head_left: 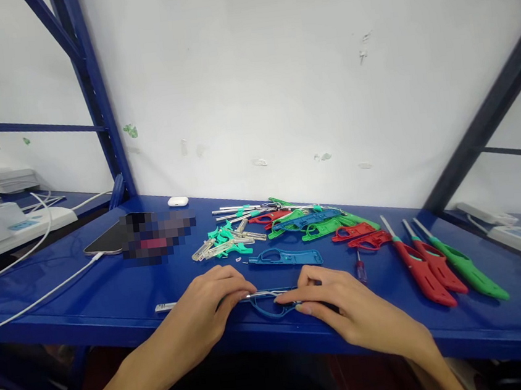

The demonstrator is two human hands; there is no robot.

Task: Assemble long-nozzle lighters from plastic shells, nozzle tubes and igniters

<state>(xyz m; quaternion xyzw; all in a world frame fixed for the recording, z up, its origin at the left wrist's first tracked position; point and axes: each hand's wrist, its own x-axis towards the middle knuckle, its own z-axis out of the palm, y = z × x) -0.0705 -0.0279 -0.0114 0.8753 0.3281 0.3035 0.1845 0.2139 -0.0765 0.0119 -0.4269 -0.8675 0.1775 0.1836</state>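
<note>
Blue handle shell (273, 314) is held at the near edge of the table (126, 296), approx. mid-front, w/ a metal rod (165, 307) laid along it & sticking out to the L. Rod is pinched by the L hand (218, 302) between thumb & fingers; rear part of the shell is gripped by the R hand (341, 304), index fingertip pressed near the thin wires. Exact seating of wires can't be told, mostly covered by fingers. Re progress: 3 units look fully assembled, i.e. two red lighters (430, 279) & one green lighter (478, 274), set at far R. Current one is judged approx. midway: rod is placed, but no cover is seen on it; a loose blue half (302, 257) is left just behind. Plenty remains unassembled: green shells (320, 231), red shells (355, 231), clear parts (203, 249), spare rods (231, 209). Screwdriver (361, 271) isn't being held.
</note>
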